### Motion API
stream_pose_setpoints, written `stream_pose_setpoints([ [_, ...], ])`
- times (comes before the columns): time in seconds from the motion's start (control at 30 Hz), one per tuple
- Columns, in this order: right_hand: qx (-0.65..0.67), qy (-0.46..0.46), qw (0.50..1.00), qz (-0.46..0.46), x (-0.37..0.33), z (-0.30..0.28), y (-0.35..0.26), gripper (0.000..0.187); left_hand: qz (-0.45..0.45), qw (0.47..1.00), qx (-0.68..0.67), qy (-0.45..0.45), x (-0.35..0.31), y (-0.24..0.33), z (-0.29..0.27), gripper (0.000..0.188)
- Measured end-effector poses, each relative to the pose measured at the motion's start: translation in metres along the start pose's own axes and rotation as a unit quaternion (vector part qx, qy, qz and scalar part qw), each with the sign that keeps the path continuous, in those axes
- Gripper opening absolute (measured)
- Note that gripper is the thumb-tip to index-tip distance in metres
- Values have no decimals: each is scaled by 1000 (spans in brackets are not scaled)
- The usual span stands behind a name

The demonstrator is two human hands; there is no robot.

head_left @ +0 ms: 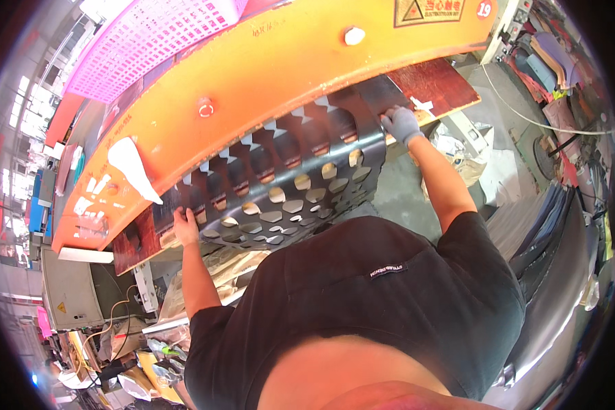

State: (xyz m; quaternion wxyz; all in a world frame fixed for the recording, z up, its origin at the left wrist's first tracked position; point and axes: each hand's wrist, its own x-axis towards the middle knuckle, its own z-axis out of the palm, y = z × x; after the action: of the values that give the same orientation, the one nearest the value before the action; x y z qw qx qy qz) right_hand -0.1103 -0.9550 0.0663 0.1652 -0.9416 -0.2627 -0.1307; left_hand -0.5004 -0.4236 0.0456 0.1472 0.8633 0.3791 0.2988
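Perforated dark sheet [290,173] stretched between two hands, one at each end!

Left hand [185,225], bare, fingers narrowly spaced, sits right at the near-left end, with the sheet off to its right; gloved right hand [402,125] bends its fingers at the opposite side edge, with the sheet off to its left. Whether either truly pinches it, I cannot tell, and neither is clearly nearer. Look at that long axis: it runs from the left hand, slanting away up to the right one. Crosswise, the far part points beneath the orange beam [280,65] on the counter [444,85], while the near part droops between the hands toward the dark shirt [342,273].
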Motion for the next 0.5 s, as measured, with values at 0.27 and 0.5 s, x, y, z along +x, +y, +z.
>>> stream_pose_setpoints([
  [0.27, 22, 22, 999, 27, -64, -12, 1, 32, 10, 1000, 21, 15, -56, -8, -15, 37],
  [0.5, -22, 128, 992, -7, -192, -43, 18, 22, -13, 999, 35, 15, -184, 6, -74, 36],
])
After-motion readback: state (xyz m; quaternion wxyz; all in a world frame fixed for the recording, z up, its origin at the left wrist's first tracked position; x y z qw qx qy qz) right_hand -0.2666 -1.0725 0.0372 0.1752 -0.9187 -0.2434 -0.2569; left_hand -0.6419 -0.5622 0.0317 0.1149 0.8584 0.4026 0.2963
